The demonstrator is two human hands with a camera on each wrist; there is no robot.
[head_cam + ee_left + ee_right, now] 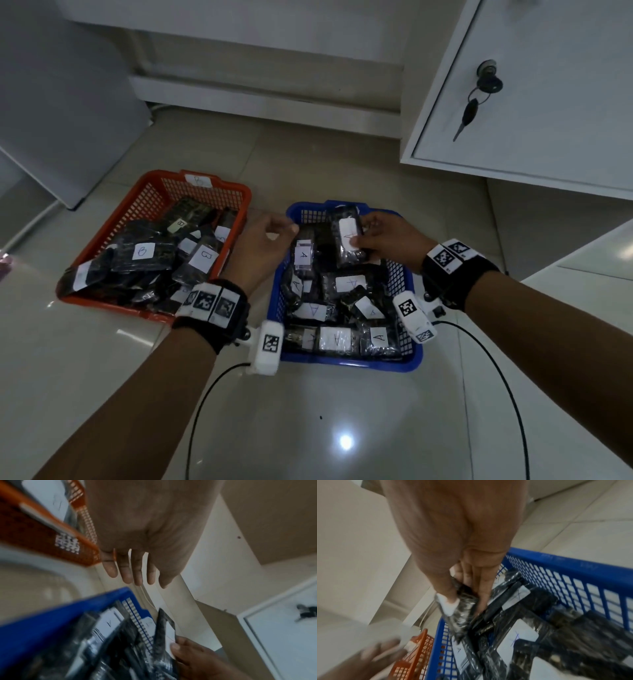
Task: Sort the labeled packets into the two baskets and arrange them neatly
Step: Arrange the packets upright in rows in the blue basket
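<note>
Sorting looks nearly finished: no loose packet shows on the floor [342, 428] around the 2 baskets, and every readable label sits in the matching container. Packets marked B fill the orange basket [144, 192], which lies at 9 o'clock from the blue basket [409, 363], and that one holds the packets marked A. What remains, by my judgement, is settling the last packet and tidying, since both piles lie overlapped and skewed, some tilted against the walls, and the B pile crowds the near left corner.

At the blue basket's 12 o'clock end, the right hand [387, 236] pinches a held packet [349, 236], thumb on its white label and fingers curled behind it. It stands raised above the others, long side running toward the far rim. The left hand [263, 246] hovers over the gap between the 2 baskets, at 9 o'clock from that packet, with fingers loosely bent and gripping nothing; the left wrist view shows them hanging free.

Each packet is a dark, flat bundle wrapped in glossy clear film that crinkles and catches light, with a white paper label bearing a handwritten letter. The held one carries an A.
</note>
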